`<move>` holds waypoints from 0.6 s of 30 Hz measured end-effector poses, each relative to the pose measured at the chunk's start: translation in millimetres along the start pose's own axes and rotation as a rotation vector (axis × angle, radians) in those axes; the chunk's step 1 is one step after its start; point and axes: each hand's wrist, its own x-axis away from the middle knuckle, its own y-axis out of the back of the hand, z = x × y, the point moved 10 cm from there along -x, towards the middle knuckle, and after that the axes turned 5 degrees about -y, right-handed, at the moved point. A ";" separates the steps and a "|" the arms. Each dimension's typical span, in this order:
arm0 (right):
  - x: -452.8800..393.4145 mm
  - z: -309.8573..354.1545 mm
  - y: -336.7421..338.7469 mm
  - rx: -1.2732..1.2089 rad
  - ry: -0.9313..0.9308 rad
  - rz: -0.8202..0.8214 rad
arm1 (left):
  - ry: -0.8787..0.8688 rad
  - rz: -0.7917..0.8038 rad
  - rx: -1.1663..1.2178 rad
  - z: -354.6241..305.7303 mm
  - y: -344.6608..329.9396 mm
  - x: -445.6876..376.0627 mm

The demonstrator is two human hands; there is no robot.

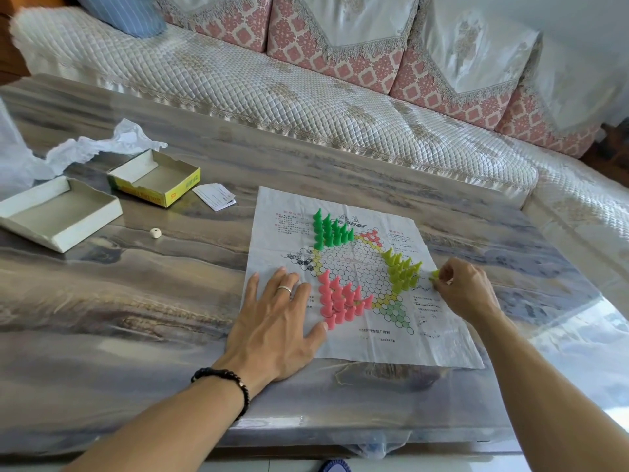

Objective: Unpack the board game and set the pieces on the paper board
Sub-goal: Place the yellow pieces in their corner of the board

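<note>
Sat at the middle of the scene: the table, glossy and marbled, with the paper board spread flat on it toward four o'clock. Lay emptied at nine to ten o'clock: the white box tray and the yellow box half, crumpled white wrapping behind them, a folded slip near the board's far corner. So, unpacking judged done. Stood grouped on the printed star: green pieces at twelve o'clock, pink pieces at seven, yellow-green pieces at three. Pressed flat on the board's near left edge, fingers straight and spread, thumb tip just beside the pink group: the left hand, holding nothing, seemingly pinning the sheet. Curled at the board's three o'clock edge: the right hand, pinching one last yellow-green piece between its fingertips, just beside its own group and not yet set down. Remained bare: the red, black and pale green points of the star, no matching pieces visible anywhere. Left out at nine o'clock, well apart from the board: a small white die. Judged nearly finished, pending that last piece.
</note>
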 end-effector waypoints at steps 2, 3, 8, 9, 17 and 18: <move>0.0 1.2 -0.8 0.015 0.016 0.029 | -0.001 0.006 -0.006 0.2 -0.5 0.1; 0.6 2.6 -2.5 0.041 0.038 0.058 | -0.001 0.007 -0.006 0.5 -0.6 0.3; 4.4 1.0 4.0 -0.015 0.057 0.074 | 0.001 0.010 -0.003 0.6 -0.1 1.0; 4.3 1.3 8.0 -0.065 0.049 0.057 | 0.000 0.013 -0.005 0.7 -0.4 1.1; 2.2 10.6 19.5 -0.261 0.035 0.022 | 0.000 0.017 -0.003 -0.4 0.2 0.7; 1.9 11.7 18.4 -0.260 0.031 0.018 | -0.001 0.017 -0.003 -0.5 0.1 0.8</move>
